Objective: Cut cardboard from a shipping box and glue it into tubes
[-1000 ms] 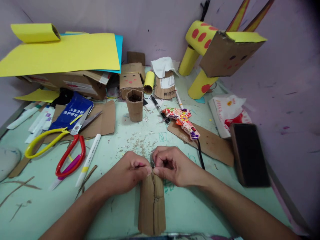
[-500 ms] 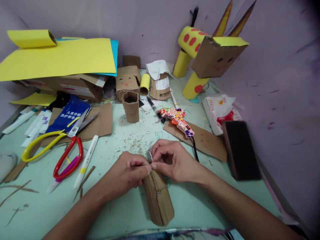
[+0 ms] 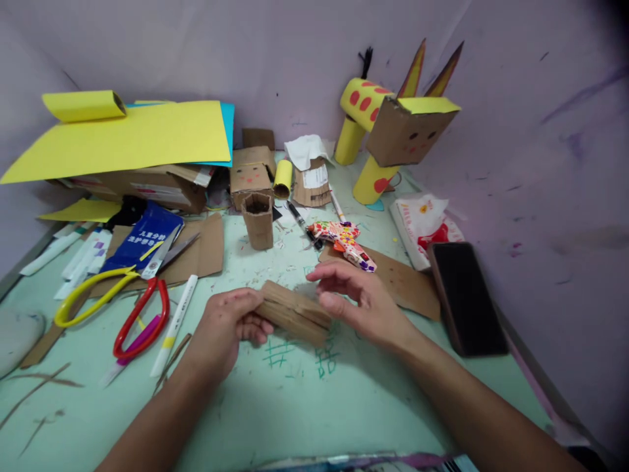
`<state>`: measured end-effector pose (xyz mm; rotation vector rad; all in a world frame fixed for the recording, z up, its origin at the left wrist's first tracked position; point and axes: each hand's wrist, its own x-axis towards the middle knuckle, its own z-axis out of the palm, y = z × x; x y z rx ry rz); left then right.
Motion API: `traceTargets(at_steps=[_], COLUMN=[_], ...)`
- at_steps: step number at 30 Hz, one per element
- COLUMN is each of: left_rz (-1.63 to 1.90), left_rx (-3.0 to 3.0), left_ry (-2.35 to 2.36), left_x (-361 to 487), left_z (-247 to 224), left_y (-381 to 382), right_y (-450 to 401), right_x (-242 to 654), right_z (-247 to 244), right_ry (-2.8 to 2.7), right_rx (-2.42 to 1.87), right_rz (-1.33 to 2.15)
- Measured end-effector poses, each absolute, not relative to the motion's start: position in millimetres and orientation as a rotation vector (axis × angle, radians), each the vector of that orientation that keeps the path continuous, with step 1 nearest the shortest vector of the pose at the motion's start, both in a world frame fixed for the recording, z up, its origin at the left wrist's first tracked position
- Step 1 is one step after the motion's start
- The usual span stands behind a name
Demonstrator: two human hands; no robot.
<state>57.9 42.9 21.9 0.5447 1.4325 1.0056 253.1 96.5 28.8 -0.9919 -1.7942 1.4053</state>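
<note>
My left hand [image 3: 230, 324] pinches one end of a brown cardboard tube [image 3: 295, 314] that has a rough seam along it. The tube lies nearly crosswise above the table, its right end blurred. Just to the right of that end, my right hand [image 3: 361, 298] has its fingers apart and holds nothing. A floral glue gun [image 3: 344, 242] rests on a cardboard strip [image 3: 410, 288] beyond my right hand. Behind the held tube stands another cardboard tube [image 3: 259, 226], open at the top.
Scissors [image 3: 142, 314] with yellow and red handles and a white marker [image 3: 174, 324] lie at left. At right are a phone [image 3: 469, 298] and a tissue pack [image 3: 425, 226]. A yellow giraffe-like figure [image 3: 400, 134] and a cardboard box with yellow sheets [image 3: 147, 137] stand at the back.
The tube has swung from pointing toward me to nearly crosswise and sits farther from me. My right hand has let go of its end and opened. The camera view has shifted slightly.
</note>
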Motion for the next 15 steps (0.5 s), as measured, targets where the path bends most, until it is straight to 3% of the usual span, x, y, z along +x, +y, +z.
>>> traceTargets(at_steps=[7,15], left_rz=[1.209,1.074], left_rx=[0.286,0.26], left_ry=[1.397,1.463], left_x=[57,60], left_z=[27,28], left_y=[44,33], right_y=[93,89], right_x=[250,246], right_z=[21,9], right_ry=[-1.68,-1.629], right_rx=[-1.347,-1.236], right_rz=[1.439,1.471])
